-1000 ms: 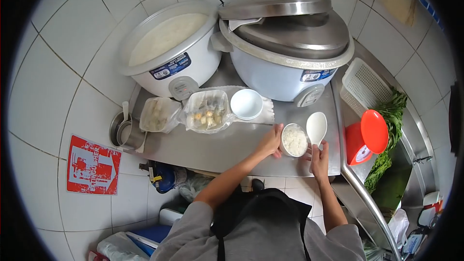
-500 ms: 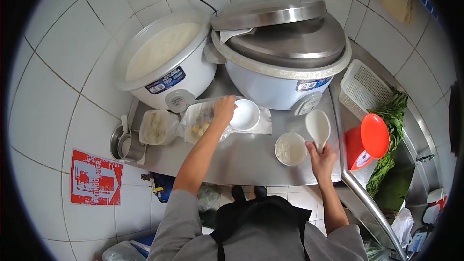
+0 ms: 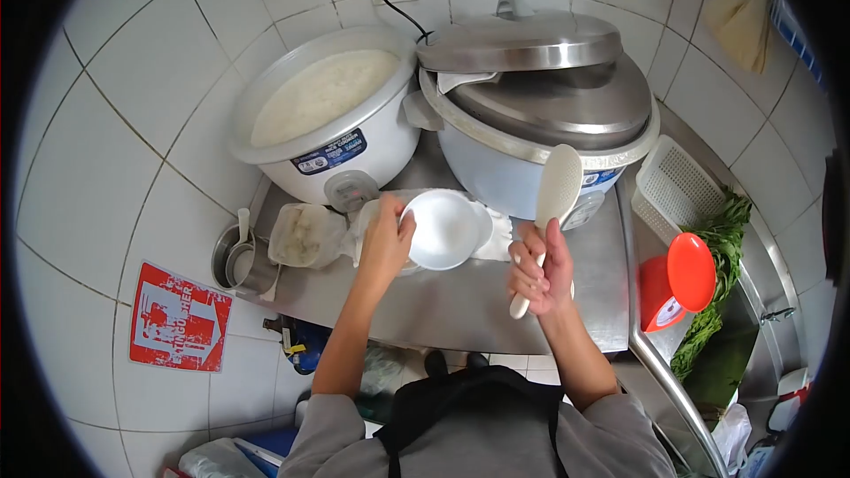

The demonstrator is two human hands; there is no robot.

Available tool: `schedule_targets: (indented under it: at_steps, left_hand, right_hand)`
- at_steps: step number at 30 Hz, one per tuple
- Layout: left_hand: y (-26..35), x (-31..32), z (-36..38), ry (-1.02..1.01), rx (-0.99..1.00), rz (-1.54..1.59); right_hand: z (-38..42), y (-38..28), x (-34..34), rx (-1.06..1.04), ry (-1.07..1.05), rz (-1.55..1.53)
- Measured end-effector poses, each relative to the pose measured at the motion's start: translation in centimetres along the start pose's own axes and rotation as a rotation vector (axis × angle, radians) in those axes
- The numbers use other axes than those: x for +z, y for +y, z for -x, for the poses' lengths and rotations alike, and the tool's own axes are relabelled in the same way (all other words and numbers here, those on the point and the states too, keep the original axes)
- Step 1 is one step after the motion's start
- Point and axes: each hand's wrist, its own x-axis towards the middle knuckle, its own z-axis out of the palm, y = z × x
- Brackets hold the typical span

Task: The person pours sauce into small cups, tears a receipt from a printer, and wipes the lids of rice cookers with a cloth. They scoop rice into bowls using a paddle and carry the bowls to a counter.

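Head view: I see the left hand (image 3: 382,241) with thumb and fingers pinching the rim of a white bowl (image 3: 444,232), which is over the steel counter (image 3: 460,314). On my right hand (image 3: 553,270), the fingers are curled around the handle of a white paddle (image 3: 560,184), blade up. Behind them I have 2 rice cookers, 1 open (image 3: 305,164), 1 lidded (image 3: 482,168); a red scale (image 3: 655,288) is at right.
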Motion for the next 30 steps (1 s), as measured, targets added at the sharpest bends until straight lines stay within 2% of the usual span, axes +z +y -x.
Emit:
schedule_targets:
  at_steps: [2,3,4,5,6,7,8,9,10,11,12,13,14,15,16,18,23,25,26,27,28,29,30]
  left_hand:
    - [-2.3,-0.3,1.3,0.020,-0.104,0.048]
    - [-3.7,-0.6,1.8,-0.033,-0.196,0.155]
    - [-5.0,-0.9,2.4,-0.034,-0.196,0.154]
    - [-6.1,-1.1,3.0,0.012,-0.228,0.274]
    - [-7.4,-1.3,3.7,0.053,-0.261,0.396]
    - [-8.9,-1.3,4.2,0.086,-0.367,0.679]
    - [-10.1,-1.3,4.8,0.112,-0.472,0.962]
    - [-9.6,-2.2,5.5,0.134,-0.566,0.974]
    - [-9.2,-3.1,5.8,0.155,-0.658,0.985]
    - [-10.6,-3.1,5.8,0.131,-0.647,0.991]
    - [-12.6,-2.8,5.8,0.147,-0.651,1.218]
    - [-13.1,-3.2,5.5,0.167,-0.658,1.439]
    - [-13.4,-3.6,5.3,0.155,-0.657,1.434]
    - [-12.1,-4.5,5.0,0.154,-0.650,1.577]
    - [-11.4,-5.1,4.8,0.155,-0.645,1.719]
    - [-12.0,-5.5,4.9,0.110,-0.613,1.784]
    - [-7.8,-5.4,3.7,-0.033,-0.531,1.913]
    - [-6.9,-5.1,3.3,0.049,-0.517,2.451]
    - [-7.6,-4.6,3.0,0.064,-0.531,2.307]
    - [-7.7,-4.4,2.6,-0.030,-0.427,2.328]
    - [-7.4,-4.2,2.0,-0.125,-0.317,2.343]
    - [-6.4,-4.4,1.1,-0.114,-0.291,2.347]
    - [-4.8,-4.7,0.1,-0.195,-0.250,2.398]
  right_hand:
    - [-0.8,1.8,1.7,0.051,-0.242,-0.097]
    - [-1.1,2.8,3.1,0.095,-0.316,-0.099]
    - [-0.9,3.8,4.9,0.119,-0.302,-0.088]
    - [-0.8,5.0,6.9,0.139,-0.287,-0.077]
    - [-1.0,6.5,9.2,0.163,-0.463,-0.221]
    - [-1.0,7.3,11.4,0.208,-0.519,-0.259]
    - [-2.2,7.3,12.7,0.379,-0.732,-0.245]
    - [-1.8,8.5,14.2,0.419,-0.743,-0.392]
    - [-2.1,6.1,14.7,0.732,-0.713,-0.247]
    - [-2.2,8.4,15.4,0.578,-0.782,-0.407]
    - [-2.3,10.9,15.9,0.419,-0.848,-0.572]
    - [-2.6,11.0,15.1,0.402,-0.848,-0.568]
    - [-3.1,11.0,13.7,0.440,-0.807,-0.328]
    - [-3.8,10.8,13.2,0.477,-0.760,-0.090]
    - [-4.0,10.9,13.3,0.471,-0.764,-0.091]
    - [-4.6,11.1,14.5,0.435,-0.505,-0.329]
    - [-5.6,12.2,13.0,0.294,-0.528,-0.092]
    - [-5.9,8.7,12.8,0.199,-0.242,0.310]
    - [-6.6,6.6,13.0,0.148,-0.102,0.506]
    - [-8.5,3.5,14.3,0.054,0.074,0.885]
    - [-10.3,0.4,14.1,-0.189,0.212,1.281]
    - [-12.0,-3.3,14.9,-0.284,0.441,1.769]
    - [-14.5,-7.5,15.2,-0.286,0.587,2.129]
